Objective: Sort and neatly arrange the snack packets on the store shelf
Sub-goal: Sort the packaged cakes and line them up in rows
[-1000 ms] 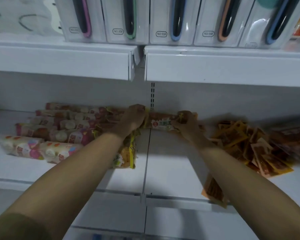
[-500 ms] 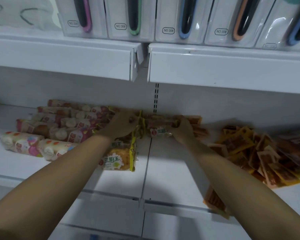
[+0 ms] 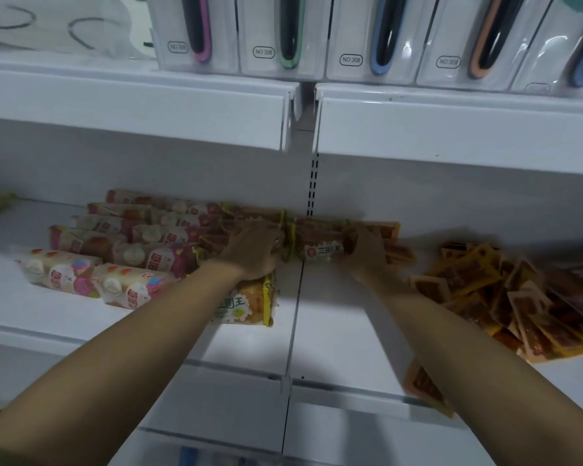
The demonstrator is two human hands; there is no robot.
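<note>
Both my hands reach to the back of the white shelf (image 3: 334, 331). My left hand (image 3: 254, 252) rests palm-down on a yellow-edged sandwich packet (image 3: 246, 302) and the packets behind it. My right hand (image 3: 367, 253) grips the right end of another sandwich packet (image 3: 320, 242) lying crosswise near the back wall. Pink and white cake packets (image 3: 122, 250) lie in rows to the left. A loose heap of orange snack sachets (image 3: 505, 297) spreads at the right.
The upper shelf (image 3: 451, 129) overhangs close above and carries boxed items with coloured handles (image 3: 381, 35). One orange sachet (image 3: 424, 386) hangs over the front edge under my right forearm. A vertical seam (image 3: 293, 331) divides the shelf into two panels.
The view has tilted slightly down. Both hands have drawn a little toward the front with their packets, and more of the front sandwich packet shows under my left forearm.
</note>
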